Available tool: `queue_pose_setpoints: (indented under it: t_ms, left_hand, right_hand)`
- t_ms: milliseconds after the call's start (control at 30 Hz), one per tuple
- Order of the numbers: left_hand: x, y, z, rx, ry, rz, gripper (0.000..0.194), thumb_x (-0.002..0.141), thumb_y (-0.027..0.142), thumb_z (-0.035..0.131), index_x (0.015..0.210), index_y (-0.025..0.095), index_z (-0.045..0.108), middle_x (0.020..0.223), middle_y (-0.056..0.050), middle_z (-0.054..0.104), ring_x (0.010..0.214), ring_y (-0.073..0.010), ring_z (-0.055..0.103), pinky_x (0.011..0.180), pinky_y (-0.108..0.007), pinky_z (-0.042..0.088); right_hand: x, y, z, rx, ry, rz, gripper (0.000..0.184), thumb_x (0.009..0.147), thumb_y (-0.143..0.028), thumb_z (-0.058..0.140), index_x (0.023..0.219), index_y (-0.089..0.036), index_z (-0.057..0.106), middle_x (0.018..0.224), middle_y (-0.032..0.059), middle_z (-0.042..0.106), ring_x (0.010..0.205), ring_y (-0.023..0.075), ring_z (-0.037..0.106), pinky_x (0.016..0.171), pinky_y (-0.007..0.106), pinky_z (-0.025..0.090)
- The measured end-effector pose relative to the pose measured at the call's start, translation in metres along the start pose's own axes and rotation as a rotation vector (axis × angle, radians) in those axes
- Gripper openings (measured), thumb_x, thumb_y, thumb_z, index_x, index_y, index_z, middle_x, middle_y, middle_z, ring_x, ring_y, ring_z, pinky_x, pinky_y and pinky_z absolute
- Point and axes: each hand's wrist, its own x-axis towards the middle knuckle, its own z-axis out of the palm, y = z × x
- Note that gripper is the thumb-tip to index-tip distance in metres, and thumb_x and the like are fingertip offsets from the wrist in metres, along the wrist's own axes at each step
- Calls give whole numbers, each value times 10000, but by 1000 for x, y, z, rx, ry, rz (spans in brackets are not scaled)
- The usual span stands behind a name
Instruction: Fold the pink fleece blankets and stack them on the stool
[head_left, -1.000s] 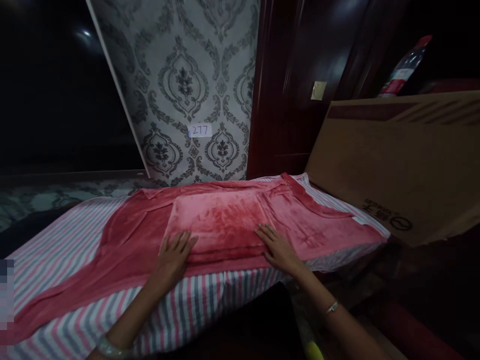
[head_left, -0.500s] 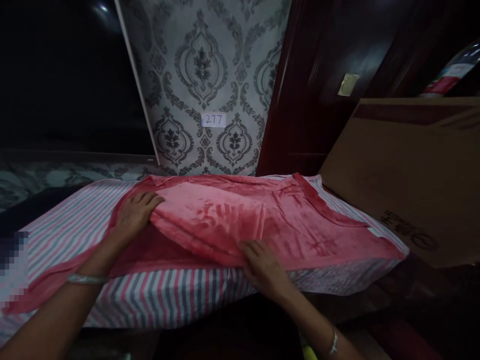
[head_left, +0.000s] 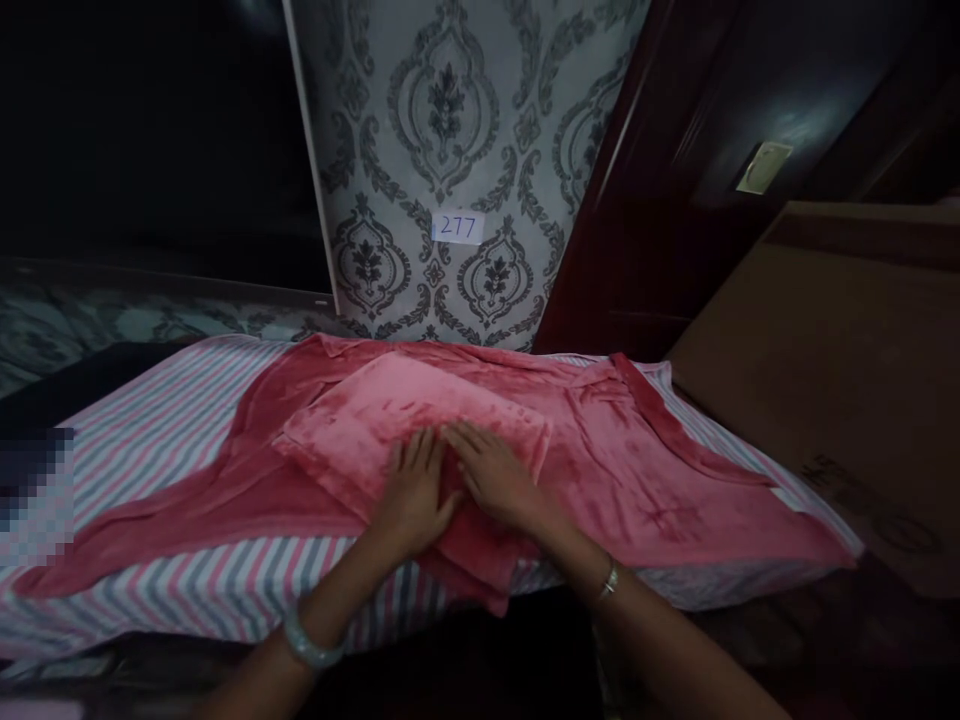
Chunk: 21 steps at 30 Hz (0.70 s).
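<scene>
A folded pink fleece cloth lies on a larger red-pink fleece blanket spread over a striped sheet. Both hands rest flat on the near part of the folded cloth, side by side. My left hand lies palm down with its fingers stretched out toward the wall. My right hand lies next to it, fingers extended and pointing left, almost touching the left hand. A corner of the folded cloth hangs over the front edge of the surface below the hands.
Patterned grey wallpaper with a small label reading 277 is behind the surface. A dark red wooden door stands at the right, a large cardboard box beside it. Far left is dark.
The left hand left the far left corner of the folded cloth and came to its near middle. The right hand moved up beside it. The folded cloth is turned and lies flat.
</scene>
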Motion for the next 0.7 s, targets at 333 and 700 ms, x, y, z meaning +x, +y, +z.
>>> queue_pose_setpoints:
  t_ms: [333, 700]
  left_hand:
    - [-24, -2, 27, 72, 67, 40, 621, 897, 478, 562, 1484, 287, 492, 1580, -155, 407, 1473, -380, 337, 1163, -608, 274]
    - [-25, 0, 30, 47, 88, 40, 624, 906, 461, 561, 1497, 286, 470, 1594, -137, 389, 1487, -354, 316, 1191, -583, 242]
  right_hand:
    - [34, 107, 14, -145, -182, 184, 567, 1028, -492, 459, 1562, -334, 354, 1642, 57, 291, 1504, 314, 270, 1176, 601, 255]
    - [27, 145, 45, 54, -2, 251, 578, 1032, -468, 401, 1539, -190, 417, 1554, 88, 447, 1434, 231, 420, 1193, 429, 319]
